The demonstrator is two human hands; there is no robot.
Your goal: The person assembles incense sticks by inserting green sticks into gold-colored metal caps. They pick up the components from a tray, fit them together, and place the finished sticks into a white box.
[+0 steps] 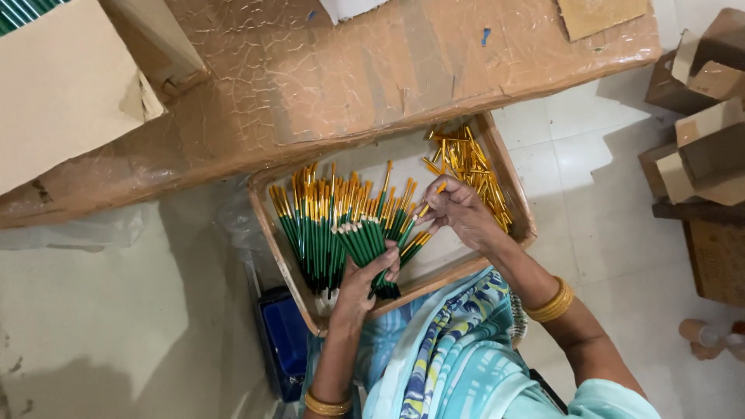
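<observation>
Head view looked straight down on a low bench [326,70] wrapped in crinkled brown tape and plastic, its front edge running diagonally above a shallow cardboard tray [283,256] that rested on the person's lap. Inside the tray lay rows of green sticks with yellow tips [318,225], and a loose heap of short yellow caps [469,167] filled its far right corner. The left hand [365,279] was closed around a bundle of green sticks [372,244], fanned upward from the fist. The right hand [458,211] pinched a single yellow cap [431,200] between fingertips, just beside the bundle's tips. Pale floor tiles [597,202] spread to the right, where open cardboard boxes [702,132] stood stacked; a large carton [58,85] sat on the bench at the left, and a blue box [285,341] stood below the tray.
</observation>
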